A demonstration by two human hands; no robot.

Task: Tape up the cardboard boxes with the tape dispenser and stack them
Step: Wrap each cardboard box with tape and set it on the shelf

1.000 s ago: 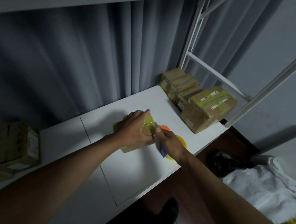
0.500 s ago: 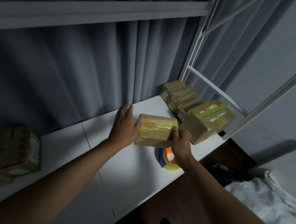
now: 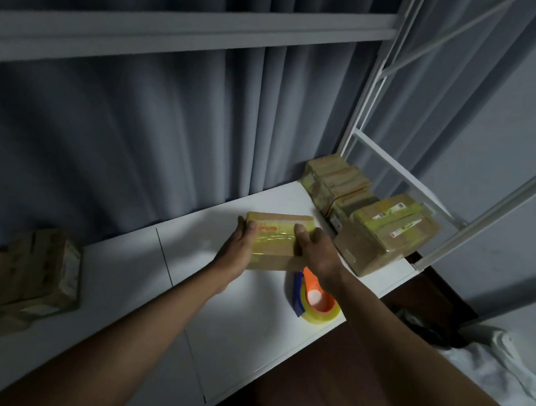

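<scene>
- Head view: left hand (image 3: 240,248) and right hand (image 3: 315,252) each grip an end of the small brown cardboard box banded with yellowish tape (image 3: 275,241), over the white shelf (image 3: 124,275).
- The orange-and-blue tape dispenser (image 3: 314,296) lies beside it, unheld.
- Taped boxes (image 3: 381,231) sit stacked at right; untaped-looking ones (image 3: 26,279) wait at left.
- Judgement: this box is sealed; stacking remains.

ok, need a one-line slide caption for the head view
Both hands, left and right, grip a taped brown cardboard box on the white tabletop, orange-and-blue tape dispenser beside it.
</scene>
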